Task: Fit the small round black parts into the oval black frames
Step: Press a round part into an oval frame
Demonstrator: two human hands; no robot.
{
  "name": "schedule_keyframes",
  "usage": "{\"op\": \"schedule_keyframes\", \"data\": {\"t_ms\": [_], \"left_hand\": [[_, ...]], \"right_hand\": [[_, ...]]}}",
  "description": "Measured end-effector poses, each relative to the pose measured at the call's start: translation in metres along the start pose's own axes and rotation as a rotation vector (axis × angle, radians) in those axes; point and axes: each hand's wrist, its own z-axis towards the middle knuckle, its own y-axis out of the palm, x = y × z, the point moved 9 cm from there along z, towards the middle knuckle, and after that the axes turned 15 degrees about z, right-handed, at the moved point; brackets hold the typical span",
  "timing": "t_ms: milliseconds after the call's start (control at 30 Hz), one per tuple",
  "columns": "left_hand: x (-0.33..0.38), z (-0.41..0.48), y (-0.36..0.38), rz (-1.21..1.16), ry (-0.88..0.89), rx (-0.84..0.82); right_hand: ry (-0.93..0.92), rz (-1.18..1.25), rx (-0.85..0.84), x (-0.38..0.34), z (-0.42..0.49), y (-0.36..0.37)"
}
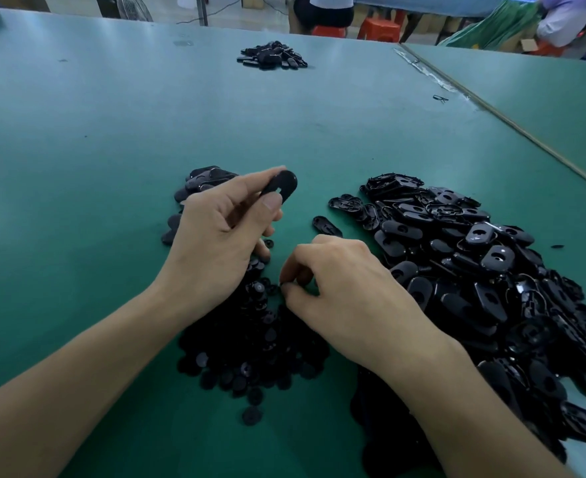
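left hand tight around an oval frame; right hand tight on a round part

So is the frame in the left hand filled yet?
Seemingly empty: the oval frame pinched in the left hand shows an open slot.

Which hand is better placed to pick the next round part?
Right. The right hand is down at the pile of small round parts, pinching there; whether it holds one yet is unclear. The left hand is busy gripping an oval frame above the table.
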Motion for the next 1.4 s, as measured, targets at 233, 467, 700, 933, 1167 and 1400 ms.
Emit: {"op": "schedule_keyframes", "data": {"t_ms": [233,467,700,933,1167,1400], "left_hand": [[0.000,0.000,-0.003,0.016,-0.001,0.020],[0.004,-0.002,-0.005,0.063,0.048,0.039],[0.006,-0.002,-0.005,0.092,0.044,0.052],[0.001,-0.001,-0.007,0.010,-0.012,0.068],[0.002,-0.002,-0.005,0.007,-0.022,0.045],[0.000,-0.002,-0.004,0.032,-0.030,0.027]], "right_hand": [[-0.010,-0.064,0.042,-0.004,-0.001,-0.003],[-0.005,-0.061,0.082,-0.006,0.000,-0.003],[-0.031,-0.049,0.097,-0.008,0.000,-0.002],[-0.043,0.231,0.190,-0.005,0.001,-0.014],[-0.081,0.265,0.310,0.001,0.000,-0.025],[-0.151,0.344,0.366,0.001,0.000,-0.031]]}}
